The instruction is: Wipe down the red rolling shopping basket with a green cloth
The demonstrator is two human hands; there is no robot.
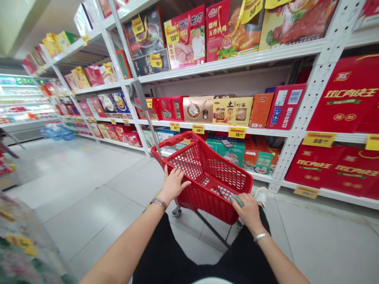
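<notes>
A red plastic shopping cart basket with perforated walls stands tilted in front of me. My left hand, a bracelet-style watch on its wrist, lies on the basket's near rim toward the handle end, fingers stretched out and thumb apart. At the far right end of the same rim, my right hand is closed around a green cloth and presses it against the basket edge. Part of that cloth is hidden under the fingers. Inside, the basket's floor grid shows. A grey metal pole rises by the handle.
White shelving with boxed food gifts and yellow price tags runs along the far side. A phone lies on a green box on the lower shelf. Blue-wrapped bottles stand on the tiled floor at left. A floral-covered display is at near left.
</notes>
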